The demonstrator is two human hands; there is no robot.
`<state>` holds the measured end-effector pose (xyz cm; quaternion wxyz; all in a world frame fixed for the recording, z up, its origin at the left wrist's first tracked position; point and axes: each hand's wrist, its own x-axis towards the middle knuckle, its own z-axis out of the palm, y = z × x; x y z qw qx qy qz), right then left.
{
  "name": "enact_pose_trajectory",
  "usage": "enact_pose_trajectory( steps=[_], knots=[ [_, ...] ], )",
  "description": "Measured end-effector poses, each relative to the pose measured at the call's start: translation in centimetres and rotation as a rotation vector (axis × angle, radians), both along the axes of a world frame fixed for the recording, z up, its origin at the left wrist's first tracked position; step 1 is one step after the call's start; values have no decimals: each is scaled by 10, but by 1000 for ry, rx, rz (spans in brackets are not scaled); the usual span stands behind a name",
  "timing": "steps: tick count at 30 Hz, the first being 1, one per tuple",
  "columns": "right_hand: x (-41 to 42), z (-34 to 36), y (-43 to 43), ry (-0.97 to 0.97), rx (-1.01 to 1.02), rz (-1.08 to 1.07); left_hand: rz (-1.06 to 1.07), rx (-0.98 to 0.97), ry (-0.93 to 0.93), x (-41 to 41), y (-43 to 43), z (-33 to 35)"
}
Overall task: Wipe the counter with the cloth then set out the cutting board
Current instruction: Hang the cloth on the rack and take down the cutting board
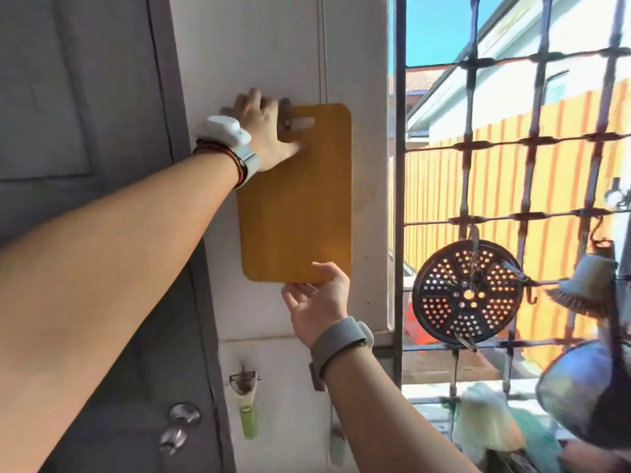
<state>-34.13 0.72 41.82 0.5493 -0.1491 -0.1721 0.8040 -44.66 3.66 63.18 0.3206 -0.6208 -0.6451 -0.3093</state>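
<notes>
A brown wooden cutting board (pixel 300 206) hangs upright against the white wall, with a slot handle at its top. My left hand (pixel 263 128) grips the board's top left corner; the thumb lies on its face and the fingers reach behind by the slot. My right hand (pixel 317 302) holds the bottom edge, thumb on the front and fingers under and behind. No cloth and no counter are in view.
A grey door (pixel 85 131) with a metal knob (pixel 181 425) stands at the left. A green-handled peeler (pixel 246 404) hangs on the wall below the board. At the right, a window grille (pixel 526 216) carries a round perforated metal plate (pixel 467 295), a brush and a pot.
</notes>
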Motion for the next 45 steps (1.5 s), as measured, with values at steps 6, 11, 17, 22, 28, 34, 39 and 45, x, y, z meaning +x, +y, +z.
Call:
enact_pose_trajectory(
  steps=[6,11,17,22,28,34,39,45],
  knots=[
    [37,-2,-48,-472,361,-434,-396,172,-118,-7,-54,5],
    [108,-96,-107,-846,329,-692,-209,88,-204,-24,-123,-161],
    [183,-285,-207,-1365,105,-498,96,-799,-729,43,-259,-465],
    [227,-373,-263,-1741,-53,-141,249,-1030,-762,96,-346,-573],
    [240,-391,-265,-1870,-43,12,314,-1114,-595,108,-379,-615],
    [251,-405,-259,-1898,-19,34,292,-1117,-482,121,-376,-622],
    [255,-412,-253,-2000,22,37,6,-948,-353,135,-364,-630],
    [264,-408,-247,-2284,277,-201,-70,-1072,-273,134,-352,-656]
  ],
)
